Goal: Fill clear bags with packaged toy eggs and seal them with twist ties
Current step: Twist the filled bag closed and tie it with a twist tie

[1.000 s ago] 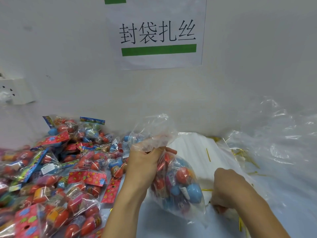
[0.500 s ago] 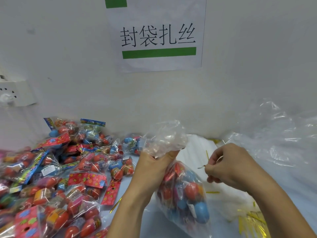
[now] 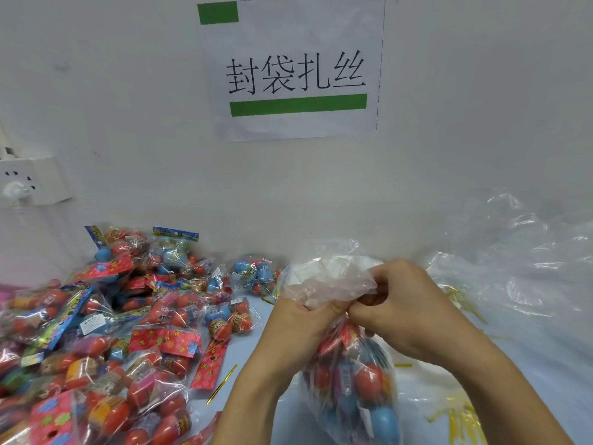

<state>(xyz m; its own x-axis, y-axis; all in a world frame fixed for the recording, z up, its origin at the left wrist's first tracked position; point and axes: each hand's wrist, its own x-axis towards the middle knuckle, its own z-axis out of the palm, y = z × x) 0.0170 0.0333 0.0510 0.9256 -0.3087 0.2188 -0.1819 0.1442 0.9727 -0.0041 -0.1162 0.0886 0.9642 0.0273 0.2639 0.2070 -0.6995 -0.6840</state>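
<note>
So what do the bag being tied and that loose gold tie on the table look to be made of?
Bag: thin clear plastic film, glossy; it crinkles where both hands gather its neck. Loose tie: a thin strip with a shiny gold, foil-like finish; any wire core can't be seen.

Head camera looks forward and down, close over the table [image 3: 256, 374].

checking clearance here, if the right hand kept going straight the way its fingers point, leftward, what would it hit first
Almost at once the gathered neck of the clear bag, which the right hand already touches, and just behind it the left hand gripping that neck. Depth between the two hands is hard to judge.
</note>
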